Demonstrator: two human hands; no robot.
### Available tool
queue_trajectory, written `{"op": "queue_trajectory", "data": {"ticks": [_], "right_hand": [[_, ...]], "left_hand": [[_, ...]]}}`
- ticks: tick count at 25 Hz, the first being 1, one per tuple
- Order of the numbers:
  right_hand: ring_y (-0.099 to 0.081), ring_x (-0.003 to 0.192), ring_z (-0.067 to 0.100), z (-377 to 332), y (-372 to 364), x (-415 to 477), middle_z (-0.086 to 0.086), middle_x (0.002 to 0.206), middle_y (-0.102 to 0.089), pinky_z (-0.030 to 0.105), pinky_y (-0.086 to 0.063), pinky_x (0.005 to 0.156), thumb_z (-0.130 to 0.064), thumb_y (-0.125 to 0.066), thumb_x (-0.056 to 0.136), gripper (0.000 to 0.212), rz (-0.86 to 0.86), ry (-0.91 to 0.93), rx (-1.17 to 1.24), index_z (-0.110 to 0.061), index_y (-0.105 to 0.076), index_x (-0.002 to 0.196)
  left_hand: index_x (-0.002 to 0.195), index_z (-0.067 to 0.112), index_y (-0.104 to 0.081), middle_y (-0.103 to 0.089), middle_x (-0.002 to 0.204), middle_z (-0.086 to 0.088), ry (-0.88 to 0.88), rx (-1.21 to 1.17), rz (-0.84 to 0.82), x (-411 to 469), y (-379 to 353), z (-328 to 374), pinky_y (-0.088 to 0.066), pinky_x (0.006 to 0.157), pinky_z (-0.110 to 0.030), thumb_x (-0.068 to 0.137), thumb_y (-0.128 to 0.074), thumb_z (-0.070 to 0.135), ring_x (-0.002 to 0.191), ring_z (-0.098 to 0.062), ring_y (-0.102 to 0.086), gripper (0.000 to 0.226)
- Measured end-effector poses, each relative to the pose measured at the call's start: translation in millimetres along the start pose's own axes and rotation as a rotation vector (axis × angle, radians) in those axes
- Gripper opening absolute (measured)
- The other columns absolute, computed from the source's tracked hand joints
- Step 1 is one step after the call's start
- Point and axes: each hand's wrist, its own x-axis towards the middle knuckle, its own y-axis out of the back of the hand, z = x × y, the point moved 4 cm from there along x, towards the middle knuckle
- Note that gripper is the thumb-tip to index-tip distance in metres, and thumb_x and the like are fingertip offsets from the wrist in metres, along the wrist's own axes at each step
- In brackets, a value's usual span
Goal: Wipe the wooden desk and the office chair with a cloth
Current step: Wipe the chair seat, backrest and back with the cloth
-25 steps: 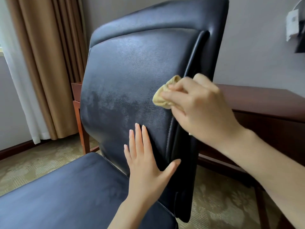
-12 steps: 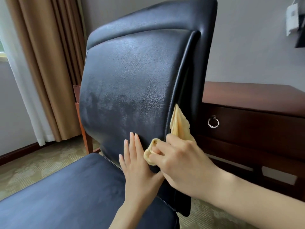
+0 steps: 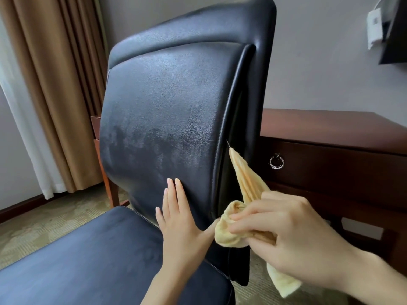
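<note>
R hand (image 3: pixel 293 236), gripping the cloth (image 3: pixel 229 232), is now low on the chair backrest (image 3: pixel 165 106) edge (mid-height 1 s ago), just beside the flat, open L hand (image 3: pixel 180 221) bracing it, so this edge seems nearly wiped; tabletop (image 3: pixel 330 126) lies beyond R hand.

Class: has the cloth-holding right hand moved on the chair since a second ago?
Yes: the right hand, gripping the cloth, went down the right edge of the backrest towards the seat.
</note>
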Motion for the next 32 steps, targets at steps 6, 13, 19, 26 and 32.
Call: {"op": "queue_trajectory", "data": {"ticks": [6,13,19,26,32], "right_hand": [[-0.061,0.081,0.008,1,18,-11,-0.017,0.099,-0.069,0.017,-0.048,0.071,-0.010,-0.074,0.071,0.025,0.211,-0.021,0.292,-0.024,-0.075,0.093],[-0.062,0.097,0.013,15,27,-17,-0.008,0.108,-0.067,0.019,-0.047,0.083,-0.015,-0.063,0.080,0.020,0.651,-0.136,0.274,-0.019,-0.068,0.099],[-0.054,0.104,0.008,32,25,7,-0.029,0.105,-0.057,0.009,-0.038,0.089,-0.010,-0.056,0.086,0.033,0.876,-0.362,0.195,-0.033,-0.061,0.109],[-0.050,0.090,0.020,32,-7,38,0.004,0.100,-0.061,0.023,-0.040,0.078,-0.024,-0.037,0.096,0.037,0.840,-0.284,-0.068,-0.008,-0.070,0.094],[-0.048,0.088,0.019,34,-23,49,-0.005,0.101,-0.061,0.026,-0.042,0.052,-0.035,-0.055,0.086,0.022,0.776,-0.388,-0.244,-0.018,-0.066,0.095]], "left_hand": [[0.145,0.034,-0.003,0.007,0.156,0.006,-0.145,-0.060,0.069,6,13,19,-0.006,0.116,-0.052,0.076,-0.074,0.039,0.144,-0.013,0.000,0.099],[0.110,0.018,-0.067,-0.056,0.115,-0.008,-0.587,0.182,0.389,56,44,97,-0.027,0.107,-0.056,0.073,-0.075,0.025,0.113,-0.024,-0.036,0.038],[0.086,0.015,-0.071,-0.060,0.100,-0.008,-0.732,0.401,0.397,78,56,117,-0.023,0.108,-0.050,0.073,-0.077,0.026,0.105,-0.026,-0.035,0.018],[0.119,0.022,-0.056,-0.048,0.122,-0.001,-0.460,0.199,0.235,82,66,99,-0.024,0.104,-0.039,0.068,-0.069,0.037,0.116,-0.026,-0.034,0.055],[0.129,0.021,-0.050,-0.047,0.125,0.000,-0.417,0.159,0.216,79,66,94,-0.025,0.105,-0.040,0.068,-0.077,0.030,0.117,-0.023,-0.034,0.067]]}}
